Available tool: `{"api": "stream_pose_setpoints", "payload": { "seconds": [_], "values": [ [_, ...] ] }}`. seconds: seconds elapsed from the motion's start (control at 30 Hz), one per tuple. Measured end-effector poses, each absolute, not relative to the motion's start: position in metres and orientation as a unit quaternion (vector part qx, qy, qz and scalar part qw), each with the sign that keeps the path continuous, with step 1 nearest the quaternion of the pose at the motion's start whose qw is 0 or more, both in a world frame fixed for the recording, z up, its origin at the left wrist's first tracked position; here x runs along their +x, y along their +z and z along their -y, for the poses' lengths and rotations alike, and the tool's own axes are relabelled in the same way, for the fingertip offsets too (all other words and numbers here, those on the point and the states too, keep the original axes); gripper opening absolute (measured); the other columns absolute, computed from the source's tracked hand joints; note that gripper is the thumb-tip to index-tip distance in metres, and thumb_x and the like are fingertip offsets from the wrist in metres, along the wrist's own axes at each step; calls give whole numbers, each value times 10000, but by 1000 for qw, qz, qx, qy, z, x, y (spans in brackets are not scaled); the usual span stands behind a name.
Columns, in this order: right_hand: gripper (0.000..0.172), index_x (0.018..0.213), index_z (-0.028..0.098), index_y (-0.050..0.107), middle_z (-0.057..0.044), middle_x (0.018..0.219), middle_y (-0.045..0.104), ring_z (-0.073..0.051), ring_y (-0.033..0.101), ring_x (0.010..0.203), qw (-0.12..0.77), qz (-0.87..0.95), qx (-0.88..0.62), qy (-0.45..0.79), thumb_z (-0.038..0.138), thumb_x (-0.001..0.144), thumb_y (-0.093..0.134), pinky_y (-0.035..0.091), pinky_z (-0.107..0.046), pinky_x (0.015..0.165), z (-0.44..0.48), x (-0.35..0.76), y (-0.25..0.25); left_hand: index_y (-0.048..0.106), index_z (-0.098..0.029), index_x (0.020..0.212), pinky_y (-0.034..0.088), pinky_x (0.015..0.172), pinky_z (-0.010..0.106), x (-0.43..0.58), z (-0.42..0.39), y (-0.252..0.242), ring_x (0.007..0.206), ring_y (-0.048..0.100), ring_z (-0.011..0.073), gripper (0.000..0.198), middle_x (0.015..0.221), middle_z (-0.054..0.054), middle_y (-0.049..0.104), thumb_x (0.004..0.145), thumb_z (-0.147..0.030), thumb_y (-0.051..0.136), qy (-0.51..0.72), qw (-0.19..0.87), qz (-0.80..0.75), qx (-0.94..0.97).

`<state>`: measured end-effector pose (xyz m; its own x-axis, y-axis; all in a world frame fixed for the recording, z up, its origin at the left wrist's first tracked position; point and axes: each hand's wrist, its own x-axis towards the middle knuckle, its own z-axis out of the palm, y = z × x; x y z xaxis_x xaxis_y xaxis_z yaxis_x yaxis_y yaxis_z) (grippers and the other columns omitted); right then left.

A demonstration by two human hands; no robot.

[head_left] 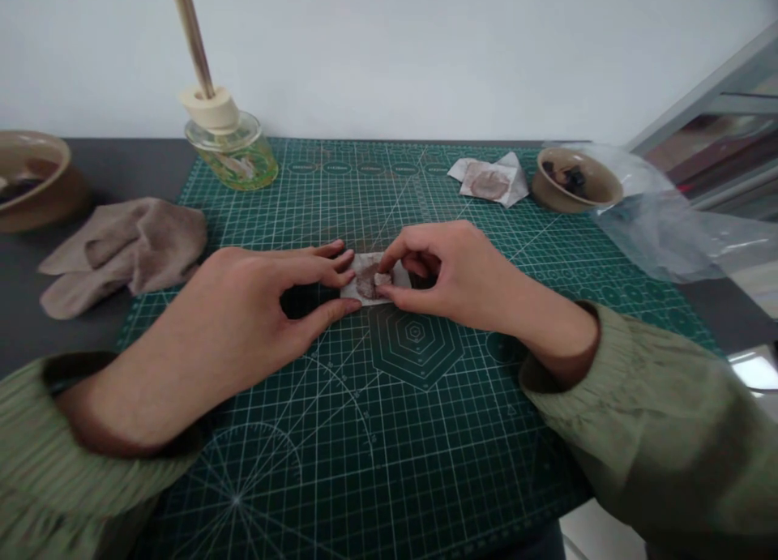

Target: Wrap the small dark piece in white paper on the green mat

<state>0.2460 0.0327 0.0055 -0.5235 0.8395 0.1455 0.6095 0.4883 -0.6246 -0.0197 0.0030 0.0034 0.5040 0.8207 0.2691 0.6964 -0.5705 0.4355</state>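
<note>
A small white paper piece (367, 278) with a brownish stained patch lies on the green cutting mat (425, 430), between my hands. My left hand (255, 301) rests at its left edge, fingers apart, the fingertips and thumb touching the paper. Over the right part of the paper, my right hand (455, 276) pinches a small whitish scrap (382, 280) between thumb and index finger. The other fingers of that hand are curled under and partly hidden.
Back left stands a reed diffuser bottle (234, 151). A brown cloth (130, 248) and a bowl (45, 195) are at the left. Back right are stained crumpled paper (491, 181), a bowl of dark pieces (556, 197) and clear plastic (656, 228).
</note>
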Motion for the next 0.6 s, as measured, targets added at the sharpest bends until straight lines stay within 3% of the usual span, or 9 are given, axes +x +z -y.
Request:
{"api": "stream_pose_setpoints", "payload": {
  "seconds": [0.27, 0.4, 0.6],
  "values": [
    [147, 1029, 186, 877, 23, 784, 708, -139, 570, 708, 224, 839, -420, 264, 302, 940, 894, 371, -317, 727, -35, 246, 5, 906, -379, 1223, 748, 1118, 544, -18, -4, 4, 1254, 882, 357, 392, 1337, -48, 905, 1110, -657, 654, 223, 139, -447, 855],
    [176, 1011, 177, 878, 19, 760, 692, -143, 553, 684, 232, 822, -459, 243, 331, 926, 900, 341, -325, 687, -37, 247, 4, 908, -395, 1199, 748, 1113, 548, -19, -3, 2, 1221, 893, 362, 324, 1325, -41, 913, 1085, -636, 725, 241, 141, -446, 850],
    [127, 1026, 183, 882, 14, 793, 720, -146, 585, 732, 219, 842, -412, 271, 265, 930, 876, 362, -316, 727, -35, 242, 5, 910, -358, 1174, 688, 1209, 597, -19, -2, 2, 1327, 849, 387, 316, 1367, -6, 901, 1091, -587, 709, 231, 137, -445, 855]
  ]
}}
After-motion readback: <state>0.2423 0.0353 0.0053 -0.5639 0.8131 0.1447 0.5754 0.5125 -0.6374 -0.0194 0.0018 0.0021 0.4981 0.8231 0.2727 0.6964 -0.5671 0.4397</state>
